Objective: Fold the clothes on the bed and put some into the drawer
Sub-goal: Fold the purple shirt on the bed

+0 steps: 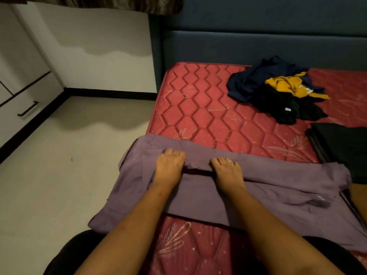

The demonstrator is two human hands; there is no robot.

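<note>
Head view: left hand (169, 163) and right hand (226, 168) pinch the purple garment (278, 187) at its fold; it looks soft and floppy.

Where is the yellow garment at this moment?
Head view: the yellow garment lies crumpled on the far right of the mattress, near the headboard, between a navy piece and black clothes.
</note>
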